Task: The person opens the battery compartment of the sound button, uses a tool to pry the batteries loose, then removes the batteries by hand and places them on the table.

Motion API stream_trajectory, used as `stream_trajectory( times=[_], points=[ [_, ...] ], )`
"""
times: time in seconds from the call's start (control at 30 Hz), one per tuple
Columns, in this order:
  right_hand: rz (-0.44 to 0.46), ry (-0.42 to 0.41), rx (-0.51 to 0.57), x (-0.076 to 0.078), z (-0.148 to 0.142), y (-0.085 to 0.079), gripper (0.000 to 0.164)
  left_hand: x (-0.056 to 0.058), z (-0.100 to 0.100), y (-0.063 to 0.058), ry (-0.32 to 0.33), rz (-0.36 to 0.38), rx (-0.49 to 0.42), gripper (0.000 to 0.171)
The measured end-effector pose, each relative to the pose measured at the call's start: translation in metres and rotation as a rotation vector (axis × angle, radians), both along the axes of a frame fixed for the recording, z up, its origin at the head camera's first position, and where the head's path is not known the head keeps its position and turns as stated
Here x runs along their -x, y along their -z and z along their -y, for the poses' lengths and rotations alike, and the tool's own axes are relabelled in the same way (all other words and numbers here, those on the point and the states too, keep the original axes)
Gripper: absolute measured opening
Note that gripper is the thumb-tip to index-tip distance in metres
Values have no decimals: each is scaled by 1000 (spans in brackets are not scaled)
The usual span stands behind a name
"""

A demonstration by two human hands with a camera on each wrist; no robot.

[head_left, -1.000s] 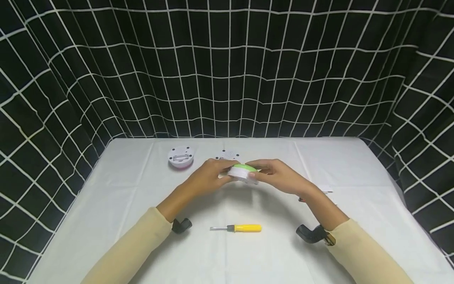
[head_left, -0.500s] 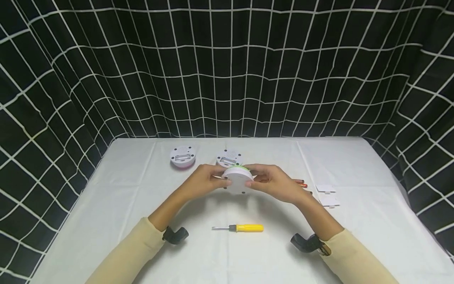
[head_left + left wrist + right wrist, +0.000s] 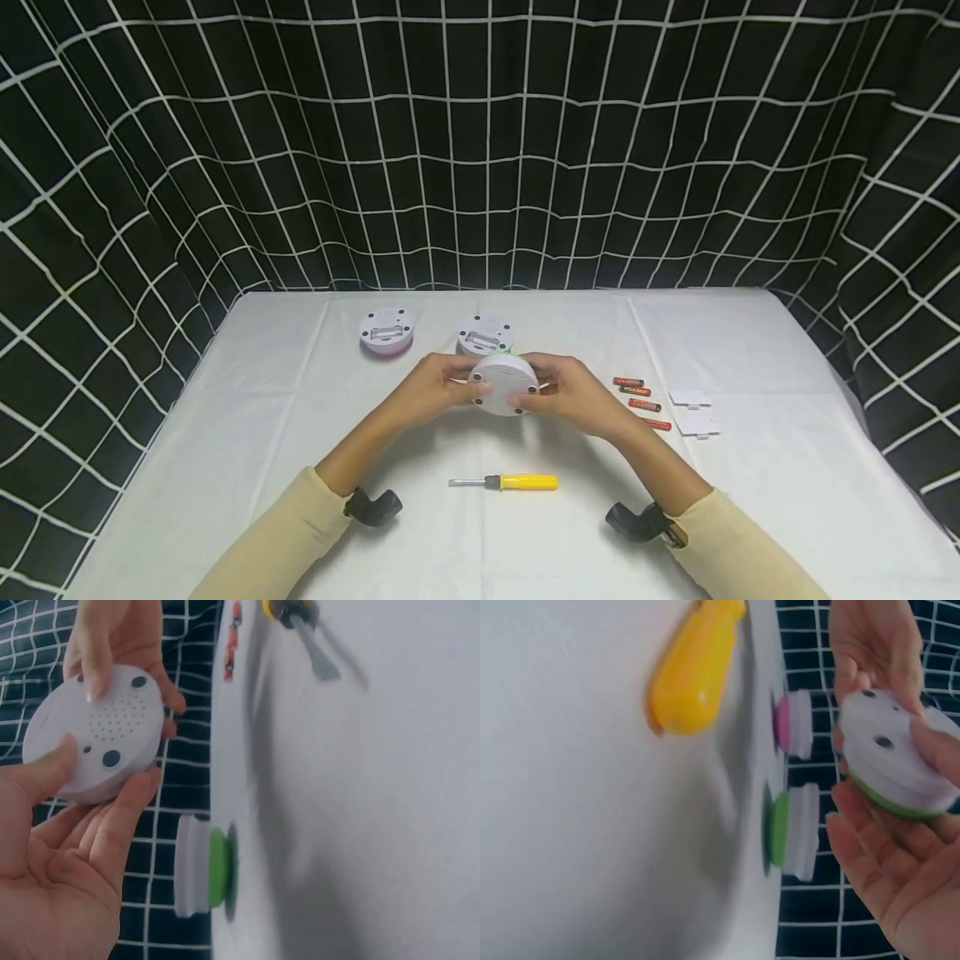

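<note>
Above the middle of the table, both my hands hold a round white device (image 3: pixel 504 382) with dark round dots on its face. My left hand (image 3: pixel 433 390) grips its left edge, thumb on the white face and fingers behind. The right hand (image 3: pixel 573 396) grips the opposite edge, its thumb also on that face. In the left wrist view, small holes show in the tilted device (image 3: pixel 120 716). A green rim shows under the device (image 3: pixel 900 761) in the right wrist view. Below the hands lies a yellow-handled screwdriver (image 3: pixel 527 482), blade pointing left.
Behind the hands, a similar white-and-green device (image 3: pixel 487 327) lies with its battery bay uncovered. A white-and-pink device (image 3: pixel 387 325), also uncovered, lies to its left. On the right are several red batteries (image 3: pixel 645 405) and two white battery covers (image 3: pixel 689 397). A gridded dark curtain (image 3: pixel 487 167) surrounds the table.
The device has tilted so that its white underside faces me, and the green top has turned away. Both hands keep hold. My right forearm has shifted left, uncovering the batteries.
</note>
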State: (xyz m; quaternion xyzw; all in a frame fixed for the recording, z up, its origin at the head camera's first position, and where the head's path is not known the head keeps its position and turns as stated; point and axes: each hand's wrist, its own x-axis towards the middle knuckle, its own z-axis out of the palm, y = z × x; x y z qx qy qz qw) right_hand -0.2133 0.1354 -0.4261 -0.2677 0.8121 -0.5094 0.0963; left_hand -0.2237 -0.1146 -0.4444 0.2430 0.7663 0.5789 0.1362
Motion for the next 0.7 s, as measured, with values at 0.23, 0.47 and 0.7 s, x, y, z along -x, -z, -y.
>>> stream_trajectory(
  times=[0.23,0.47,0.7],
  points=[
    [101,153,92,-2,8,4,50,-6,-8,2,-107,167,-113,43],
    [152,249,150,-2,10,7,49,-14,-16,6,-145,244,-195,43],
    [157,197,132,0,4,6,47,-11,-6,4,-49,130,-23,67]
  ],
)
